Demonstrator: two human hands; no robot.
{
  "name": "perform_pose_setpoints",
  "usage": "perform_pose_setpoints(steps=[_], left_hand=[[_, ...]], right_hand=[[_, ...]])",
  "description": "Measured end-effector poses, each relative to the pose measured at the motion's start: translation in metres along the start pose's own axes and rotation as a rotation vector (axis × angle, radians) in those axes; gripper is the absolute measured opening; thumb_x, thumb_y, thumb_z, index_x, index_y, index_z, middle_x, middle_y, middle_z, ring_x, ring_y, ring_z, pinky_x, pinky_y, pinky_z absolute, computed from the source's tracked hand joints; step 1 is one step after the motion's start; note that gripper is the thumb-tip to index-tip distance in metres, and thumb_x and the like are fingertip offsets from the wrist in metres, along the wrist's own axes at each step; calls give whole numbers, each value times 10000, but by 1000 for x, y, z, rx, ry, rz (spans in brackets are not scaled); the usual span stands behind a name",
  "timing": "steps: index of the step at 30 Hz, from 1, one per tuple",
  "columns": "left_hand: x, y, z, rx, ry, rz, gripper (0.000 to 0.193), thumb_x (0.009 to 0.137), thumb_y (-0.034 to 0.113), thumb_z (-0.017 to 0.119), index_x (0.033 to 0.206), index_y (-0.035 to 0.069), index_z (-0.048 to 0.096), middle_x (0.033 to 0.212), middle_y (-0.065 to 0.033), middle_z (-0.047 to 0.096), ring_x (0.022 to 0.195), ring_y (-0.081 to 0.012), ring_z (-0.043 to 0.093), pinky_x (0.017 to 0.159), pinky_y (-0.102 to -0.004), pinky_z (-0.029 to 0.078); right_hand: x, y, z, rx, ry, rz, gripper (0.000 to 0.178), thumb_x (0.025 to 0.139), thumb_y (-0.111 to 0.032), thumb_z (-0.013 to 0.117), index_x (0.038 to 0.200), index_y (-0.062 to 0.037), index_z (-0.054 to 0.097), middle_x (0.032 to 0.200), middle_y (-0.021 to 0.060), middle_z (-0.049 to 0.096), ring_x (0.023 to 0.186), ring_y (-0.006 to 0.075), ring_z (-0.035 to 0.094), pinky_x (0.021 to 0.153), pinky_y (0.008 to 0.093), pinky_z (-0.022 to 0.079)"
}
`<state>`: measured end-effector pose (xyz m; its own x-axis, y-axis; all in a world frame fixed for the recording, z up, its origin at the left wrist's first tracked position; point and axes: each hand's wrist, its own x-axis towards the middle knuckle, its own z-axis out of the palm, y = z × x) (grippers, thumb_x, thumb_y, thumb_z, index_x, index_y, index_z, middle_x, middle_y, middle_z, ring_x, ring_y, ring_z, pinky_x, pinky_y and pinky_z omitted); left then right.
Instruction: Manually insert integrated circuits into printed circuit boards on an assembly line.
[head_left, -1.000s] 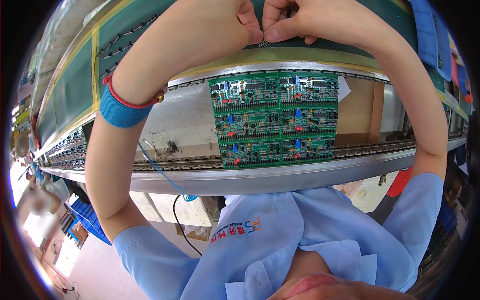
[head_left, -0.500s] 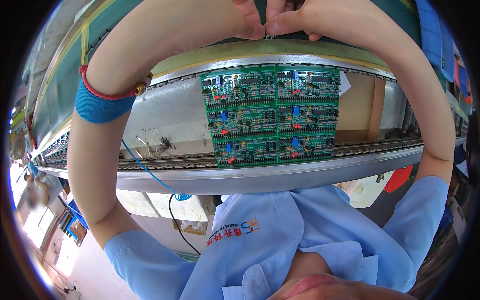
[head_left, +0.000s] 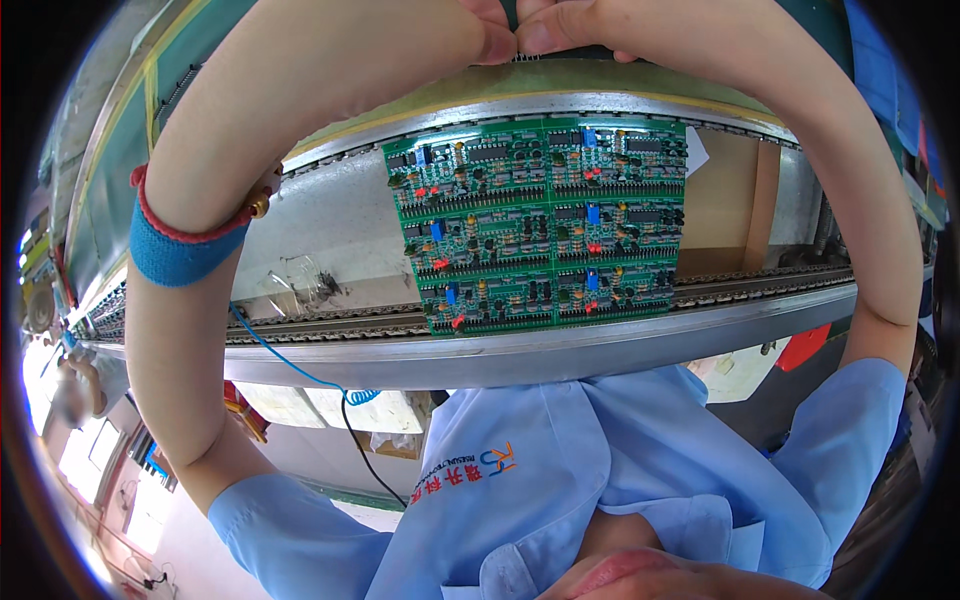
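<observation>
At the far side, beyond the rail, my left hand (head_left: pixel 492 38) and my right hand (head_left: pixel 552 28) meet with thumbs and fingertips pinched together. Between them is a small dark part with a row of thin metal pins (head_left: pixel 525 57), perhaps a pin header; the fingers cover most of it. The picture's upper edge cuts off part of both hands. Nearer to me, a green panel of several joined circuit boards (head_left: pixel 548 215) rests across the conveyor rails. It carries blue blocks, red parts, black chips and rows of black pins.
The conveyor's near metal rail (head_left: pixel 500 362) runs between my body and the panel, with chain (head_left: pixel 330 328) along it. A blue wristband (head_left: pixel 185 243) circles my left forearm, its blue cord (head_left: pixel 285 355) trailing below. Clipped leads (head_left: pixel 305 283) lie left of the panel, brown board (head_left: pixel 722 200) right.
Both hands have shifted slightly up and left in the picture, still pinching the pinned part. The left forearm and wristband sit lower and further left. The panel appears slightly larger.
</observation>
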<state>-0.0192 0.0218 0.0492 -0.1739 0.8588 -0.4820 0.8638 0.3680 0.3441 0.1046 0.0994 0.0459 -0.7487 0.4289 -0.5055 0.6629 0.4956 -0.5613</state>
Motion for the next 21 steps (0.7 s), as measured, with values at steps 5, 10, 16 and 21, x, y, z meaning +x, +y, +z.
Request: perform_pose_setpoints(steps=[5,10,16,21], left_hand=[[-6,-7,10,-129,49,30,113,843,78,761,815,-30,779,709,-174,727,614,-187,656,611,-319,533],[-6,-1,7,-41,47,62,115,850,69,765,799,-35,768,696,-156,721,587,-171,629,582,-318,515],[-18,-15,26,-210,152,63,84,850,59,773,883,-18,765,735,-134,711,603,-186,635,609,-320,507],[-28,-48,74,236,745,572,155,815,66,799,965,108,803,813,0,684,644,-165,557,733,-307,452]], right_hand=[[-2,-7,0,-31,-6,31,178,904,-134,729,895,43,743,816,158,716,790,215,672,743,330,537],[-8,-2,1,-6,35,30,194,899,-147,738,902,47,745,817,166,718,766,214,668,729,336,534],[-9,40,23,157,194,-218,99,878,-85,750,881,13,757,817,129,703,725,197,659,664,330,516],[-21,56,53,-65,582,-669,117,777,-28,796,882,-46,749,845,91,644,683,250,654,575,346,517]])
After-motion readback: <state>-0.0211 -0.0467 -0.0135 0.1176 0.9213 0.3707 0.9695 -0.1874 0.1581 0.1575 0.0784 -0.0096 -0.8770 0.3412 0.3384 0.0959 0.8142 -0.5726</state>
